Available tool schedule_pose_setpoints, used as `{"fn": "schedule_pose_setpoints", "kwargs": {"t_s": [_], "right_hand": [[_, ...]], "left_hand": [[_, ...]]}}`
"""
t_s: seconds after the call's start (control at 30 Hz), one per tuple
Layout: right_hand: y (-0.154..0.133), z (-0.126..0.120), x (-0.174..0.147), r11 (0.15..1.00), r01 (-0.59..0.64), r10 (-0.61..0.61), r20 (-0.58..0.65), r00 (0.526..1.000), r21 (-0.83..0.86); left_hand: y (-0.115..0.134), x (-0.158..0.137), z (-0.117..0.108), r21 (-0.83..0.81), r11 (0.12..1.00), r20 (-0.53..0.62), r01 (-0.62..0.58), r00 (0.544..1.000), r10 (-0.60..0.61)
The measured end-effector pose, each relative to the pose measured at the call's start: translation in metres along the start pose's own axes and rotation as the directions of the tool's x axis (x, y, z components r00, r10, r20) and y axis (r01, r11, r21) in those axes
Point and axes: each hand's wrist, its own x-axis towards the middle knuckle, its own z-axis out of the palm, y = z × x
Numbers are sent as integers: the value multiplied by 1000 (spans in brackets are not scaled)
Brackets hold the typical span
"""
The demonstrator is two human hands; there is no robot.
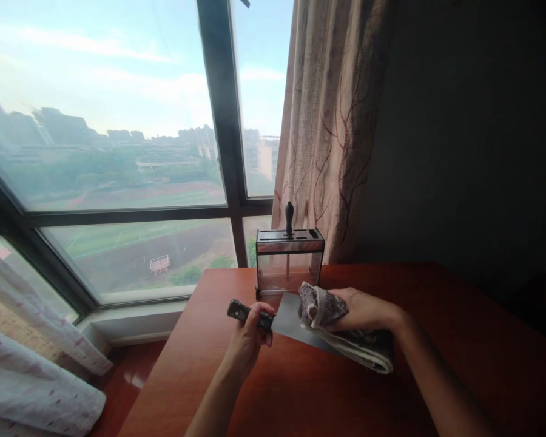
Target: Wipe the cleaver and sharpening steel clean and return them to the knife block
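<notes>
My left hand (250,332) is closed around the black handle of a cleaver (291,318), whose broad blade points right and away from that hand. In my right hand (364,309) is a folded grey-brown patterned cloth (323,306), wrapped over the blade. The cloth's lower fold hangs below the right hand, and the blade's far end is hidden by it. Just beyond the blade stands a clear-sided knife block (289,246) with a black slotted top. One dark-handled tool (289,217) stands upright in the block, its thin shaft showing through the clear side.
The reddish-brown wooden table (200,352) lies under both hands. Behind it are a large window with a dark frame (222,103) and a patterned curtain (332,121). Another light curtain (31,370) hangs at the lower left, past the table's left edge.
</notes>
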Motion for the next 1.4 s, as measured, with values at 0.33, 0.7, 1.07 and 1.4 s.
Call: {"fn": "schedule_pose_setpoints", "kwargs": {"t_s": [0.33, 0.7, 1.07, 1.4], "right_hand": [[-33, 29, 43, 948, 156, -174, -42, 984, -277], [-17, 20, 25, 972, -25, 15, -43, 999, -233], [-16, 10, 14, 982, -3, 24, 112, 993, -186], [-34, 26, 38, 944, 29, -15, 47, 999, -330]], "left_hand": [[-11, -6, 10, -103, 994, -46, 33, 998, -38], [0, 3, -2, -78, 997, -77, 15, 997, -21], [-4, 1, 4, -89, 996, -92, 30, 995, -38], [-9, -5, 10, -92, 995, -104, 44, 993, -54]]}}
